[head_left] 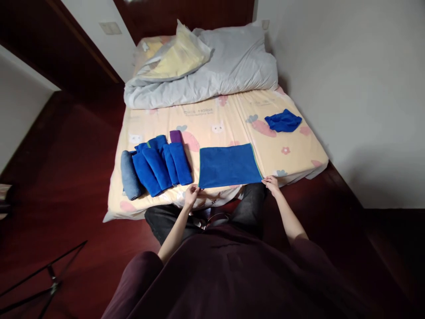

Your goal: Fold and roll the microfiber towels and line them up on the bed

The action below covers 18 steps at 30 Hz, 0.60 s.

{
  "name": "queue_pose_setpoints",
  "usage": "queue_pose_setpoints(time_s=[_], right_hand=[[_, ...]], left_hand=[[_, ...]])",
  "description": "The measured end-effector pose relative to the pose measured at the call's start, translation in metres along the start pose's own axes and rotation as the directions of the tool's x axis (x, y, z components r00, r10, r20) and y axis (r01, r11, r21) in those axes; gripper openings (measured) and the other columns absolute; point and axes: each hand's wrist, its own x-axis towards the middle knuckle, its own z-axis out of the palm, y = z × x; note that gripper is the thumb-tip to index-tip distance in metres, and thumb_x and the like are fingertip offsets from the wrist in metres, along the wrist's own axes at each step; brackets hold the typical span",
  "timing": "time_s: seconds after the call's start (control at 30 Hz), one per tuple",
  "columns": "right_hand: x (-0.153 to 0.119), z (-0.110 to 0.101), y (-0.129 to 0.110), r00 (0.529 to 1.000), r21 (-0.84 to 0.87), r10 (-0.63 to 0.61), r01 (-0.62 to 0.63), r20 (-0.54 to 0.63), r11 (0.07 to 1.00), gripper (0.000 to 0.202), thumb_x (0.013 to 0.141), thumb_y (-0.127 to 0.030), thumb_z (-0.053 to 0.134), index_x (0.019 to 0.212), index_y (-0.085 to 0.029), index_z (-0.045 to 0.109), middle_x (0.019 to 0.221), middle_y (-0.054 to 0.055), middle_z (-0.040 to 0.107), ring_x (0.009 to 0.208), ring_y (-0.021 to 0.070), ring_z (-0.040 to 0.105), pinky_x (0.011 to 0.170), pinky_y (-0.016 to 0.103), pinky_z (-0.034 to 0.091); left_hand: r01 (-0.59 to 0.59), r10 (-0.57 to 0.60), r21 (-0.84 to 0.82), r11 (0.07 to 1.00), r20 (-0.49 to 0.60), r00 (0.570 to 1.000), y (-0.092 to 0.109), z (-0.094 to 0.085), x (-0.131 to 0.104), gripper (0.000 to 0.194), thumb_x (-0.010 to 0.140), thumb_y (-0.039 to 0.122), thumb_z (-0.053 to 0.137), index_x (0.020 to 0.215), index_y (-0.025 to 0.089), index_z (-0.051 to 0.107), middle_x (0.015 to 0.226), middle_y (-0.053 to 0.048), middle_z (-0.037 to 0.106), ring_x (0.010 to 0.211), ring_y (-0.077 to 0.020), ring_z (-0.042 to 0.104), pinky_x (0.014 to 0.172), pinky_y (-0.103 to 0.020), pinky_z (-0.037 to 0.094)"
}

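Note:
A blue towel (229,166) with green edging lies spread flat at the front edge of the bed. Its near left corner is pinched by my left hand (191,194). My right hand (271,184) grips the near right corner, so the near edge runs straight between both hands. To the left of the towel sit several rolled blue towels (155,168), side by side. A grey-blue rolled towel (130,175) is at their left end, and a purple piece of cloth (175,136) shows behind them. One crumpled blue cloth (283,121) rests farther back on the right.
A patterned yellow sheet (215,116) covers the bed. Across its far end lies a bunched grey quilt (232,57) with a pale yellow part folded over. A white wall (358,97) stands to the right. Black tripod legs (53,283) stand on the dark red floor at lower left.

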Motion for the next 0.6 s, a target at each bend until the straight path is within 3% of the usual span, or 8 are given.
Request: queue_pose_setpoints(time_s=[0.17, 0.3, 0.47, 0.6], right_hand=[[-0.014, -0.014, 0.012, 0.997, -0.025, 0.029, -0.028, 0.076, 0.999, 0.069, 0.033, -0.066, 0.094, 0.068, -0.021, 0.055, 0.08, 0.007, 0.075, 0.066, 0.0158, 0.058, 0.054, 0.024, 0.04], [-0.014, -0.019, 0.009, 0.982, -0.077, 0.07, -0.057, 0.173, 0.995, 0.067, 0.04, -0.066, 0.094, 0.077, -0.019, 0.062, 0.085, 0.007, 0.076, 0.066, 0.0138, 0.055, 0.053, 0.023, 0.039], [0.015, -0.008, -0.012, 0.969, -0.121, 0.087, -0.06, 0.233, 0.991, 0.071, 0.044, -0.069, 0.093, 0.086, -0.02, 0.066, 0.08, 0.003, 0.072, 0.059, 0.0108, 0.049, 0.047, 0.02, 0.029], [0.053, 0.016, -0.039, 0.979, -0.094, 0.055, -0.037, 0.195, 0.995, 0.071, 0.04, -0.068, 0.095, 0.083, -0.02, 0.066, 0.078, 0.003, 0.071, 0.061, 0.0124, 0.054, 0.046, 0.02, 0.029]], left_hand=[[0.065, -0.066, -0.049, 0.997, -0.018, 0.998, -0.028, 0.0, -0.022, 0.036, 0.087, 0.053, 0.075, 0.086, 0.022, 0.055, 0.084, -0.007, 0.074, 0.099, -0.0314, 0.077, 0.083, -0.043, 0.064], [0.084, -0.087, 0.075, 0.994, 0.033, 0.996, -0.036, -0.003, -0.014, 0.025, 0.086, 0.04, 0.073, 0.098, 0.021, 0.06, 0.095, -0.011, 0.079, 0.098, -0.0319, 0.078, 0.088, -0.044, 0.063], [-0.033, 0.02, 0.25, 0.968, 0.051, 0.998, -0.017, 0.001, 0.024, 0.042, 0.092, 0.034, 0.067, 0.129, 0.017, 0.058, 0.11, -0.015, 0.079, 0.107, -0.0304, 0.076, 0.1, -0.044, 0.058], [-0.062, 0.05, 0.336, 0.94, 0.045, 0.998, 0.01, 0.01, 0.078, 0.053, 0.091, 0.03, 0.068, 0.141, 0.018, 0.053, 0.108, -0.011, 0.078, 0.105, -0.0276, 0.076, 0.101, -0.042, 0.058]])
